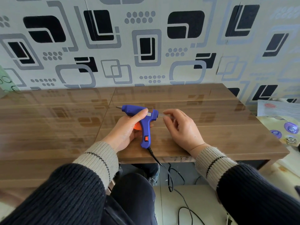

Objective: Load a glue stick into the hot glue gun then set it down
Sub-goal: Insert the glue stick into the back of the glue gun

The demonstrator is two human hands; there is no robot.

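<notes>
A blue hot glue gun (145, 125) with an orange trigger and a red switch is held above the glossy wooden table (211, 127), nozzle pointing left. My left hand (128, 129) grips its body, thumb on top. A clear glue stick (160, 115) pokes out of the gun's rear end. My right hand (180, 127) sits just right of the gun, its fingertips pinching the stick's free end.
The gun's black cord (168, 176) drops off the table's near edge to the floor. A patterned wall (146, 46) stands right behind the table. Papers and round purple items (289, 127) lie off the right end.
</notes>
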